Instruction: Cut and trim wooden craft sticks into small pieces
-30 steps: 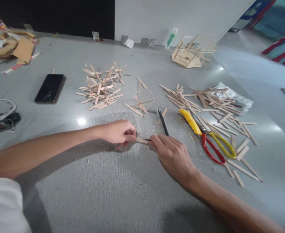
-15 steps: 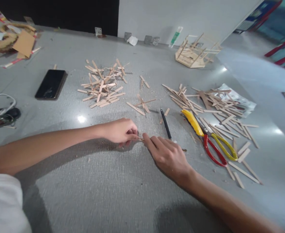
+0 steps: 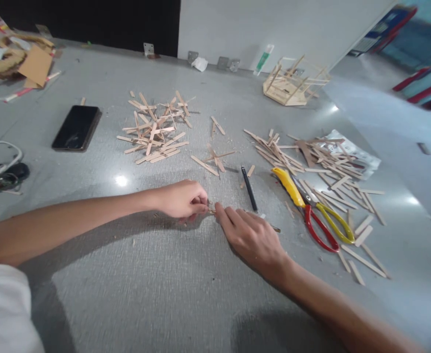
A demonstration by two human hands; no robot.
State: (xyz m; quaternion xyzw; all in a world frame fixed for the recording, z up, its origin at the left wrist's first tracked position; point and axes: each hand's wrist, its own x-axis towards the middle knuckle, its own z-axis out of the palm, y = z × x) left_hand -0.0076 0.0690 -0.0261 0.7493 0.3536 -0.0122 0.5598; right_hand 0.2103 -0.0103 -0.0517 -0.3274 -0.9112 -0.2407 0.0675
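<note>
The left hand (image 3: 184, 200) has its grip closed on one end of a small wooden piece (image 3: 211, 212), over the near part of the table (image 3: 145, 289). The right hand (image 3: 250, 233) curls at the other end; what it holds, and how tightly, cannot be told. With so little wood exposed, uneven pressure could snap it or let it skid loose

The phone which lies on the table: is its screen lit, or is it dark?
Dark: the phone screen is black, with only faint marks or reflections. Whether it is asleep or switched off, I cannot tell.
</note>
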